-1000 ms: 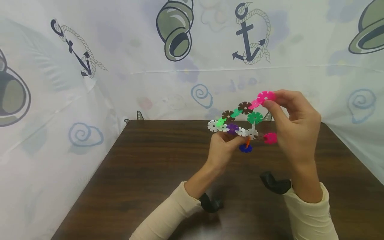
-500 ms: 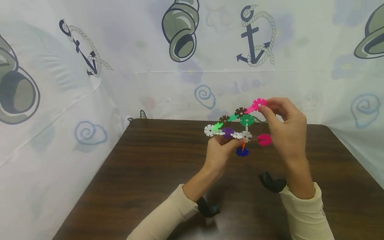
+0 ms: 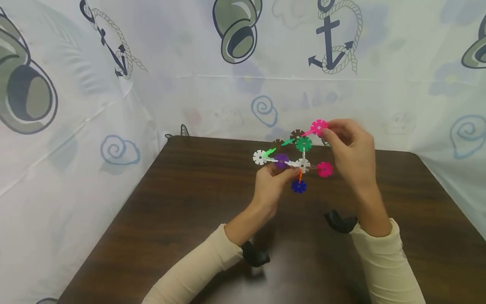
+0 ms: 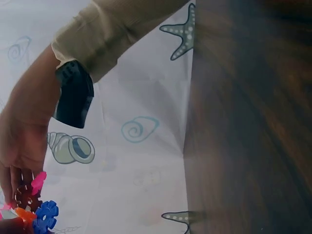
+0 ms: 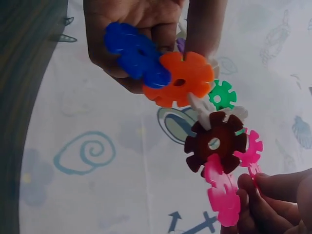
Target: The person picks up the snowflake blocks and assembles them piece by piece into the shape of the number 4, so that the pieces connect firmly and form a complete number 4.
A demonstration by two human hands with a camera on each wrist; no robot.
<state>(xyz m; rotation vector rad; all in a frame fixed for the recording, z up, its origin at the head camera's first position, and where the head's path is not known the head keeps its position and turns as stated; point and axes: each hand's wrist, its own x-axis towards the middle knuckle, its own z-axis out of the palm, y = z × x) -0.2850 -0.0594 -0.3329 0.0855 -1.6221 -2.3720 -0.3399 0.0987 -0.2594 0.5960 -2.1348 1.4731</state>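
Note:
Both hands hold up a chain of interlocking notched plastic discs (image 3: 282, 161) above the table. My left hand (image 3: 266, 188) grips the lower row near the purple disc and a white disc (image 3: 303, 165). Thumb and fingers of my right hand (image 3: 351, 154) pinch the pink disc (image 3: 318, 127) ending the upper row. Both rows meet at a white disc (image 3: 260, 157) on the left. Below hang an orange disc (image 5: 179, 80) and a blue disc (image 5: 136, 54). A brown disc (image 5: 215, 143) and another pink disc (image 3: 324, 169) stick out right. A green disc (image 3: 303, 144) stands between the rows.
The dark wood-grain table (image 3: 182, 215) spreads beneath the hands. A pale cloth (image 3: 212, 105) printed with anchors and shells hangs behind it and at both sides. Black wrist mounts (image 3: 255, 254) sit at the cuffs of the light sleeves.
The right hand has moved left with the pink disc, closer to the left hand. The left hand has shifted slightly left, keeping its grip. The head view has also shifted a little.

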